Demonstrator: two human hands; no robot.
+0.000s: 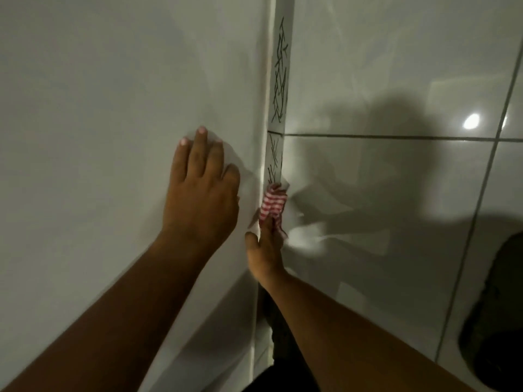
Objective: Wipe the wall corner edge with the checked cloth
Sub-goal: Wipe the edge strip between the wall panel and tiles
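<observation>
A narrow white corner edge strip runs vertically between two glossy walls, covered with dark scribbled pen marks above and just below a tile joint. My right hand is shut on a red-and-white checked cloth, pressing it against the strip right under the lowest marks. My left hand lies flat and open on the plain left wall, fingers spread, a hand's width left of the strip.
The right wall is glossy white tile with dark grout lines and a bright light reflection. A dark object sits at the lower right edge. My shadow falls across the tiles.
</observation>
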